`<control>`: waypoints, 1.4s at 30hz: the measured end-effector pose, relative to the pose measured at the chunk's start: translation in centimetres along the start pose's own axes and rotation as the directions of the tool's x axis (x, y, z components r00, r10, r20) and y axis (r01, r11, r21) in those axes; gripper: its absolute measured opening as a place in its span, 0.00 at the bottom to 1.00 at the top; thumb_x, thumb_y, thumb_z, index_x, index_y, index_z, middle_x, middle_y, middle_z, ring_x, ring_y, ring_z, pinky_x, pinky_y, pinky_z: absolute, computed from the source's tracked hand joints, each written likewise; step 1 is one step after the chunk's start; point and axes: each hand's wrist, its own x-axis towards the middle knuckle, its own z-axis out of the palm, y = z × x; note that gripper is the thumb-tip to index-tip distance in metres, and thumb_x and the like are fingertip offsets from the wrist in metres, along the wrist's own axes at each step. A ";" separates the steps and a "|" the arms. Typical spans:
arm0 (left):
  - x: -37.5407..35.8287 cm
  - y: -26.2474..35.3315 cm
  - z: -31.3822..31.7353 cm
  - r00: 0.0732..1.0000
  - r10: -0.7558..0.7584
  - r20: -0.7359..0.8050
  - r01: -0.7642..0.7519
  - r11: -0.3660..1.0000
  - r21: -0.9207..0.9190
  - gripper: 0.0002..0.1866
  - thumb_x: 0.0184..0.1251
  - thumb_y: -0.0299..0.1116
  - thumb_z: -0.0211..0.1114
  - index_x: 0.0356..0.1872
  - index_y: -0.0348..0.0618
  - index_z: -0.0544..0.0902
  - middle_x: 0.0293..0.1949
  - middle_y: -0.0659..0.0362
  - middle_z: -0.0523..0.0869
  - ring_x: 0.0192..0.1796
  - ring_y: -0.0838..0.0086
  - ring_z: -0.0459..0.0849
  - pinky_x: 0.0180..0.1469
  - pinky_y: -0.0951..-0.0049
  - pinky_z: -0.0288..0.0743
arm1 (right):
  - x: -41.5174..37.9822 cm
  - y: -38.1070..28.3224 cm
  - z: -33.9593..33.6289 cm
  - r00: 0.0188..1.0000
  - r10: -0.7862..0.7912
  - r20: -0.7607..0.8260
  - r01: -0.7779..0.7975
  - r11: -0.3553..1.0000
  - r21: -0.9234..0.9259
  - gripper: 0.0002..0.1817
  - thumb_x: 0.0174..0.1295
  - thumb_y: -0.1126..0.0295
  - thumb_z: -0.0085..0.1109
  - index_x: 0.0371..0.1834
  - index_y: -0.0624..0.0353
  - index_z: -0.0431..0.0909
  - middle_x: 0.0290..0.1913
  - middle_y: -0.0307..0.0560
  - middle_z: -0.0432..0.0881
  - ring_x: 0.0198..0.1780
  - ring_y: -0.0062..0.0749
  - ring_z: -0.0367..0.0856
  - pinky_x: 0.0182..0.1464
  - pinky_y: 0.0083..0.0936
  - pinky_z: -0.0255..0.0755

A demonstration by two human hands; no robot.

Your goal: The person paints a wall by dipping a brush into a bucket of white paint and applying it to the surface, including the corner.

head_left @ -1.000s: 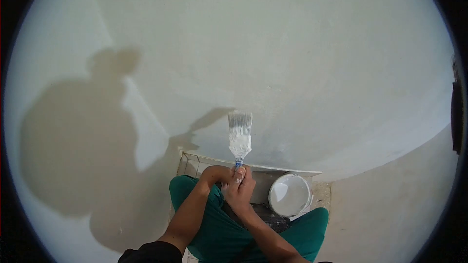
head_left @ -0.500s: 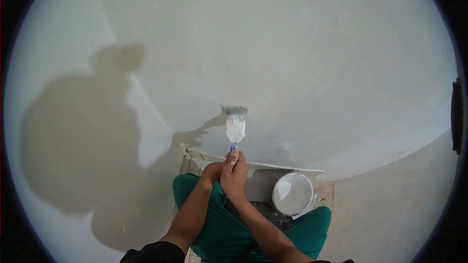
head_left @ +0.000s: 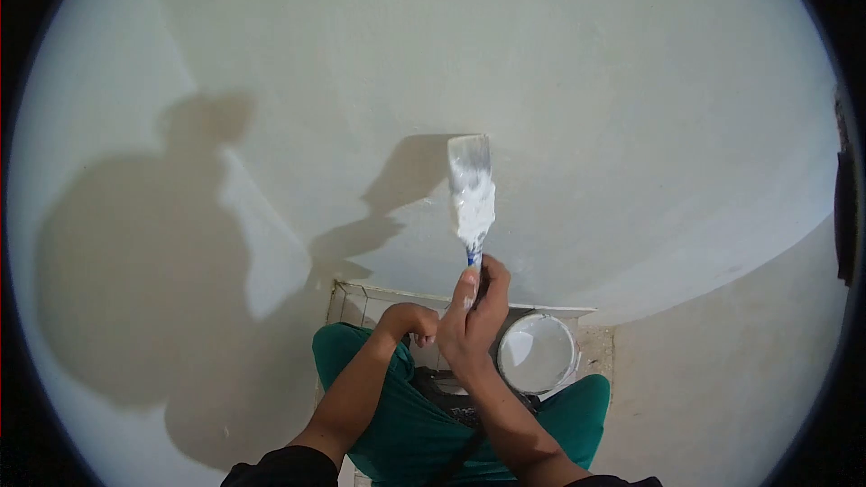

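Note:
My right hand [head_left: 475, 320] is closed round the handle of a paintbrush [head_left: 471, 189], thumb on top. White paint coats the ferrule and the lower bristles. The bristle tips meet their shadow on the pale wall [head_left: 577, 99] and seem to touch it. My left hand [head_left: 413, 320] sits beside the right wrist, its fingers loosely curled in with nothing visible in them. Just right of my right hand stands a round bucket [head_left: 538, 353] with whitish paint inside.
A tiled ledge [head_left: 356, 307] runs along the foot of the wall, in front of my knees in green trousers [head_left: 577, 415]. My shadow [head_left: 144, 271] falls across the wall at left. A dark object [head_left: 845, 216] is at the far right edge.
My right hand has carried the paintbrush up and slightly right, bringing its bristles to the wall. My hands were close together before; now the left one sits a little apart.

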 end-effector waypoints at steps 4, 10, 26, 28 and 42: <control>-5.3 2.7 -0.4 0.993 0.084 -0.082 -0.093 0.989 -0.119 0.09 0.49 0.33 0.60 0.28 0.39 0.81 0.26 0.55 0.84 0.32 0.68 0.83 0.34 0.64 0.74 | -0.6 2.9 1.4 0.957 0.239 0.162 -0.259 0.959 0.115 0.17 0.70 0.62 0.48 0.44 0.70 0.74 0.20 0.35 0.70 0.20 0.13 0.66 0.20 0.16 0.58; -3.6 2.1 -0.4 1.000 0.009 -0.028 -0.010 1.000 -0.008 0.12 0.52 0.34 0.62 0.35 0.37 0.82 0.30 0.55 0.86 0.38 0.67 0.84 0.37 0.65 0.76 | -5.1 6.3 1.6 0.821 0.494 0.286 -0.545 0.827 0.136 0.18 0.70 0.61 0.50 0.41 0.70 0.77 0.18 0.37 0.72 0.20 0.13 0.67 0.20 0.17 0.59; -2.8 3.0 -0.2 0.959 0.270 0.086 -0.283 0.921 0.269 0.21 0.65 0.43 0.47 0.34 0.34 0.82 0.35 0.50 0.86 0.36 0.63 0.85 0.42 0.65 0.76 | -1.3 4.2 -2.9 0.998 -0.026 -0.049 0.014 0.975 -0.223 0.14 0.72 0.65 0.43 0.41 0.68 0.71 0.23 0.44 0.74 0.24 0.24 0.71 0.26 0.22 0.64; 1.4 -0.3 0.1 0.945 0.315 0.091 -0.328 0.902 0.282 0.11 0.55 0.35 0.60 0.30 0.36 0.81 0.31 0.54 0.84 0.34 0.69 0.82 0.36 0.68 0.73 | 0.3 4.0 -2.9 1.000 0.016 0.001 -0.016 0.974 -0.226 0.14 0.71 0.66 0.43 0.41 0.68 0.71 0.22 0.44 0.74 0.23 0.22 0.71 0.25 0.21 0.64; 2.8 0.5 -0.1 0.991 -0.103 0.083 0.099 0.994 0.050 0.12 0.61 0.35 0.58 0.41 0.42 0.84 0.39 0.53 0.87 0.43 0.64 0.84 0.48 0.60 0.75 | -6.4 10.2 0.3 0.851 0.487 0.196 -0.472 0.873 -0.119 0.17 0.70 0.60 0.46 0.35 0.67 0.73 0.17 0.50 0.72 0.19 0.32 0.72 0.23 0.31 0.63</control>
